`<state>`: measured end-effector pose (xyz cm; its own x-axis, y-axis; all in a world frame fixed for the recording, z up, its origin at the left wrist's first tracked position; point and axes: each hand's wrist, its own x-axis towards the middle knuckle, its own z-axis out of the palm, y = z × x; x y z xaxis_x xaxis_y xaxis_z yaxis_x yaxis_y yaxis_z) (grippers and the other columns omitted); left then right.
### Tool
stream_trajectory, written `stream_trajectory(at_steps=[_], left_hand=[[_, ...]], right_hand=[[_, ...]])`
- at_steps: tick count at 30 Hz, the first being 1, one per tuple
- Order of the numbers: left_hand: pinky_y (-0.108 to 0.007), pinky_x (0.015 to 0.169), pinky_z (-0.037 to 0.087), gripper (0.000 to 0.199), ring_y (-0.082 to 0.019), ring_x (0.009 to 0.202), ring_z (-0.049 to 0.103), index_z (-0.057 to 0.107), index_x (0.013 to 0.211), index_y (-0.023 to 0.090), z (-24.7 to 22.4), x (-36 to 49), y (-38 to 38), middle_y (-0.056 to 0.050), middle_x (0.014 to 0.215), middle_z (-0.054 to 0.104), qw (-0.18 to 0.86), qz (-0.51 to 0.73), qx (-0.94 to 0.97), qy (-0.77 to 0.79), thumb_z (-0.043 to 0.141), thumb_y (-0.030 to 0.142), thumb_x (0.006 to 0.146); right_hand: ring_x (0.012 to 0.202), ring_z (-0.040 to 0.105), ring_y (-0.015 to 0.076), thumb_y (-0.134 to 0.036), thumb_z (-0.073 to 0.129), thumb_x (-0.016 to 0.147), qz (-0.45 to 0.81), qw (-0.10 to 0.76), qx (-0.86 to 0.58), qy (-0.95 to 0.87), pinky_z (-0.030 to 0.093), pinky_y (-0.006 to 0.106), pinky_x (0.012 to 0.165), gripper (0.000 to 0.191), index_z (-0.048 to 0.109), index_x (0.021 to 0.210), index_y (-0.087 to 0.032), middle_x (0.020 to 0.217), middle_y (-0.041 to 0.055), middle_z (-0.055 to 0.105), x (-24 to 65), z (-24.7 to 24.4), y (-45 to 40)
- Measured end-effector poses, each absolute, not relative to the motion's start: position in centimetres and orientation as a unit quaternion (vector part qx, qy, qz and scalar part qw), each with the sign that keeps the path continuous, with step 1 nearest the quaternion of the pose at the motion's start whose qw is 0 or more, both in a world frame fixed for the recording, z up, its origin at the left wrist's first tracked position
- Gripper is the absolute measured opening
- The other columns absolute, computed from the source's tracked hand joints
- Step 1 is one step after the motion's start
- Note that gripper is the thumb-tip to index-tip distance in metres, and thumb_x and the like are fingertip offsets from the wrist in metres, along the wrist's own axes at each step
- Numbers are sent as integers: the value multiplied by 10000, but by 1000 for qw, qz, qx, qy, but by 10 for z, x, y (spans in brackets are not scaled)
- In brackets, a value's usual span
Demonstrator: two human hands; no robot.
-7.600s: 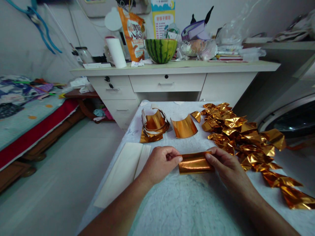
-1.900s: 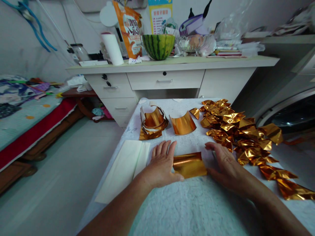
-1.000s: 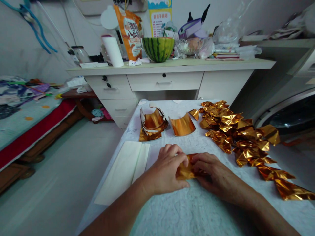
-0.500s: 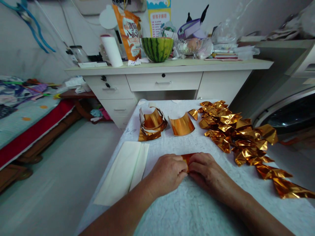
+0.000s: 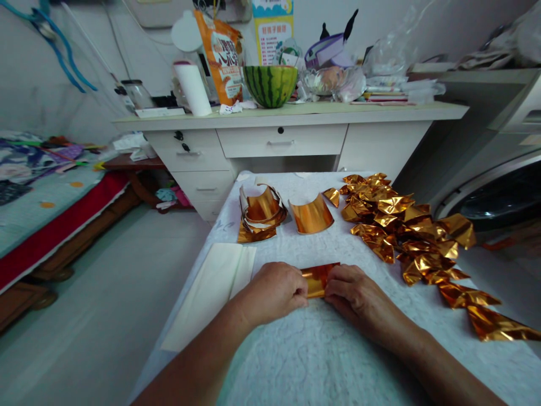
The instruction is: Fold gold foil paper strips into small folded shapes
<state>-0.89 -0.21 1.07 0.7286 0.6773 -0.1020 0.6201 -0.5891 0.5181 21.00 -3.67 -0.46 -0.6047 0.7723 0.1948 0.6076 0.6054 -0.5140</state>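
Between my hands, low over the cloth-covered table [image 5: 321, 349], is a folded piece of gold foil paper [image 5: 316, 281]. My left hand [image 5: 276, 292] has its fingers curled closed on the left end of the foil. My right hand [image 5: 353, 290] pinches the right end, its fingertips pressed together on it. Behind them stand a curved gold sheet [image 5: 311, 215] and a coil of gold and white strips [image 5: 262, 208]. White paper sheets [image 5: 211, 287] lie left of my left hand. Several folded gold foil pieces [image 5: 391, 211] are heaped on the right.
A white desk [image 5: 281, 138] is behind the table, with a half watermelon [image 5: 270, 85], an orange bag [image 5: 222, 59] and a paper roll [image 5: 193, 87] on top. A washing machine [image 5: 502, 169] stands at right, a bed [image 5: 51, 208] at left.
My left hand has slid left along the foil, so more of the gold surface shows between my hands. My right hand has hardly moved.
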Motion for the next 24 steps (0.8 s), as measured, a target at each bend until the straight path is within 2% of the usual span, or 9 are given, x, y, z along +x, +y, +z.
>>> stream_trajectory(at_steps=[4,6,10,11,15,18,24], left_hand=[[-235,638,377,96,-125,657,592,667,674,191,17,-16,3,25,712,680,289,17,874,390,639,150,756],[-231,614,360,69,-125,658,572,642,689,190,20,-18,3,31,707,653,290,22,873,390,685,207,740],[-244,679,395,389,-168,815,563,598,873,199,24,-10,-2,11,867,620,283,92,880,369,820,393,620],[-249,700,402,392,-176,852,562,591,886,197,23,-7,-4,3,896,617,283,101,883,360,815,396,633],[-248,739,406,47,-154,835,574,589,780,189,11,3,-9,2,846,624,282,104,892,338,634,187,796],[-253,739,403,78,-155,819,586,589,751,187,3,4,-9,2,808,632,272,110,893,342,570,124,793],[-233,624,362,86,-128,688,564,601,734,187,8,2,-7,20,734,623,285,105,880,366,561,131,785]], right_hand=[[749,555,158,-211,496,962,184,204,-398,-875,389,299,697,237,645,780,-181,768,33,613,210,-4,-35],[762,556,159,-193,502,955,186,205,-398,-875,388,301,708,209,643,800,-181,780,30,613,211,-4,-35],[769,548,164,-168,516,937,183,205,-409,-870,384,309,725,179,642,811,-179,775,26,603,211,-6,-35],[776,549,167,-159,518,932,183,205,-412,-869,386,312,733,169,646,824,-179,783,28,604,211,-7,-36],[822,561,178,-130,539,909,197,199,-422,-862,392,325,770,134,657,878,-184,847,38,625,212,-10,-37],[818,559,184,-130,555,894,199,196,-435,-856,390,328,755,118,646,840,-183,844,40,620,216,-9,-36],[782,548,176,-190,569,911,232,170,-448,-846,386,316,723,123,638,809,-197,808,28,623,228,-2,-31]])
